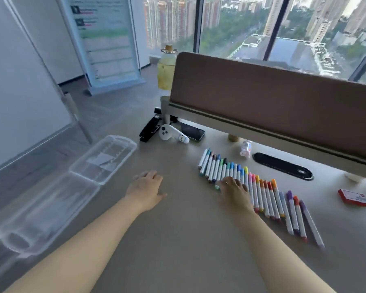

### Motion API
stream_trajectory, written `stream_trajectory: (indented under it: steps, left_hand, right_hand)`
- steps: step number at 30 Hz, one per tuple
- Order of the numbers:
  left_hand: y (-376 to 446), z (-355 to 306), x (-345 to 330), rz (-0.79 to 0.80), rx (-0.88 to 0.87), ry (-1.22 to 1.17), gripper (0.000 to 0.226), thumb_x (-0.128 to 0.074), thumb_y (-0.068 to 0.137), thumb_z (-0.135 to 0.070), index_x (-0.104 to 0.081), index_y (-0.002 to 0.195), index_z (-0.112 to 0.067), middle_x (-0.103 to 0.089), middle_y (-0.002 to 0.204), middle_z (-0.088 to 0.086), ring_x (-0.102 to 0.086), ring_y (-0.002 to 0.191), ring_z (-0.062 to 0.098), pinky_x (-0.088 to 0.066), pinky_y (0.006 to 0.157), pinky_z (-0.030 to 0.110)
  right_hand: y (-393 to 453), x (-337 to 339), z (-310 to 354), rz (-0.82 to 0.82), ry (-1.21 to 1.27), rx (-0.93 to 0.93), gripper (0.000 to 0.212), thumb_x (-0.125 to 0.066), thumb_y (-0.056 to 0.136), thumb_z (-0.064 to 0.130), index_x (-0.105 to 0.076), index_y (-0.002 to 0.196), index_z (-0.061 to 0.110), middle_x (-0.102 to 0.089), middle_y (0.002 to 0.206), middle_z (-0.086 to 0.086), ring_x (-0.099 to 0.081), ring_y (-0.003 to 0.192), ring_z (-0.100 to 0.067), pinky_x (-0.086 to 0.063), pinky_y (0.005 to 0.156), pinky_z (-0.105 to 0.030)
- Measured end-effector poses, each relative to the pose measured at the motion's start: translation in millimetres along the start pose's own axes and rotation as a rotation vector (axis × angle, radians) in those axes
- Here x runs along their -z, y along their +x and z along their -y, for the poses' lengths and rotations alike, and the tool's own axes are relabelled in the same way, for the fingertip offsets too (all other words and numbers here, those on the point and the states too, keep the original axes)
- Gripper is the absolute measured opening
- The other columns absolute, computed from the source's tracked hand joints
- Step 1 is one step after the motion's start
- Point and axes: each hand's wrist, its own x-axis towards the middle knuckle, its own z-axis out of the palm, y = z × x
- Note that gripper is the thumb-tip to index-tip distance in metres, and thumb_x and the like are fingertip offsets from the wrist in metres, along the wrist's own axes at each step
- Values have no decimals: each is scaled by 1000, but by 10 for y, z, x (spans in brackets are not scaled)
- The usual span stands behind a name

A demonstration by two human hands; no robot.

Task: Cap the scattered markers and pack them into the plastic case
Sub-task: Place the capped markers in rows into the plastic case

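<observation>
Resting flat-fingered, gripping nothing, right hand (pixel 234 190) on capped markers (pixel 262 193) rowed rightward, long axes pointing away; left hand (pixel 146 188) open, nearer open plastic case (pixel 51 199) lying leftward.

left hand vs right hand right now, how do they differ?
The left hand rests on bare desk, touching no marker; the right hand lies on the marker row. Left sits nearer the open plastic case; right is farther away. Both are palm down and grip nothing.
</observation>
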Motion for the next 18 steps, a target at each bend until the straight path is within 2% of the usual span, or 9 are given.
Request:
stream_trajectory:
  steps: [4, 8, 11, 15, 18]
  left_hand:
    - [-356, 610, -110, -27, 210, -51, 59, -40, 93, -46, -28, 140, -13, -25, 150, 5, -26, 137, 23, -25, 109, 36]
    - [-595, 1101, -372, -31, 420, -136, 63, -41, 92, -48, -24, 141, -13, -27, 148, 7, -28, 135, 25, -26, 108, 35]
    - [-601, 1378, -694, -31, 543, -210, 67, -41, 91, -50, -19, 141, -11, -22, 149, 11, -24, 136, 28, -24, 111, 38]
    - [-553, 1556, -1075, -31, 593, -287, 75, -32, 92, -53, 0, 145, -12, 5, 155, 10, 1, 144, 26, -2, 116, 44]
    - [-585, 1671, -1216, -80, 547, -276, 70, -32, 92, -53, -9, 144, -12, 5, 155, 11, 1, 144, 25, 3, 115, 43]
  right_hand:
    - [150, -116, 744, -4, -20, 162, 33, -44, 89, 25, -51, 118, 11, -47, 128, -8, -42, 122, -25, -29, 102, -33]
    - [310, -346, 1418, 25, -27, 339, 41, -45, 91, 29, -45, 130, 19, -42, 138, -2, -40, 127, -22, -28, 103, -30]
    - [443, -571, 1814, 52, -6, 403, 42, -47, 90, 29, -45, 131, 20, -40, 141, -2, -37, 131, -20, -26, 104, -28]
    - [633, -828, 2141, 69, 17, 436, 45, -47, 91, 27, -42, 135, 17, -41, 141, -4, -34, 132, -21, -21, 107, -28]
    - [756, -940, 2287, 53, 44, 436, 46, -48, 91, 25, -41, 136, 15, -40, 141, -5, -32, 133, -21, -19, 108, -29]
